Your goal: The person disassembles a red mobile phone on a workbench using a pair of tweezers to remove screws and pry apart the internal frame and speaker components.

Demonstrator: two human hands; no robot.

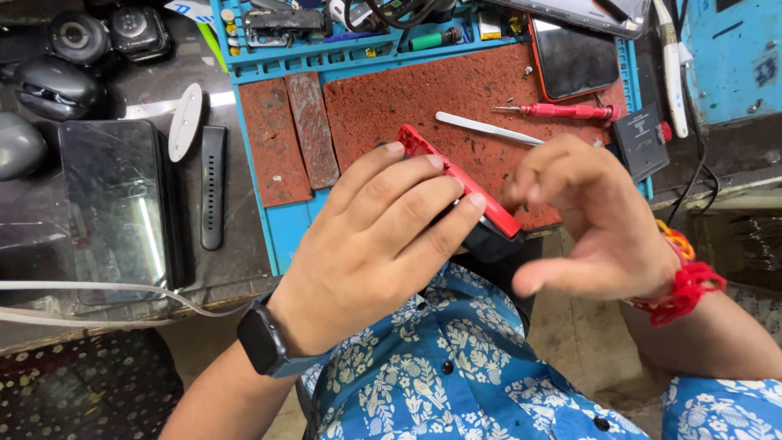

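Red phone [464, 189] is sitting in the left hand [371, 244] right now, fingers wrapping over its back and clamping it tight, tilted edge-up just over the near edge of the mat [423, 98]. I'm seeing it hanging half above the mat, half above the lap with the blue floral shirt [456, 367].

Right hand [590, 216] is curling in at the phone's lower right end, fingertips looking like they're pinching at the edge there, but it's blurry and I honestly can't tell if it's gripping anything or just touching.

On the mat behind the hands, tweezers [487, 129] are lying next to a red screwdriver [562, 111], with a dark phone [574, 57] further back and a small black battery [639, 138] near the right edge. Off to the left on the bench, a black tablet [118, 204] is lying flat beside a watch strap [213, 183]. A smartwatch [262, 342] is riding on the left wrist, red thread [680, 289] on the right one.
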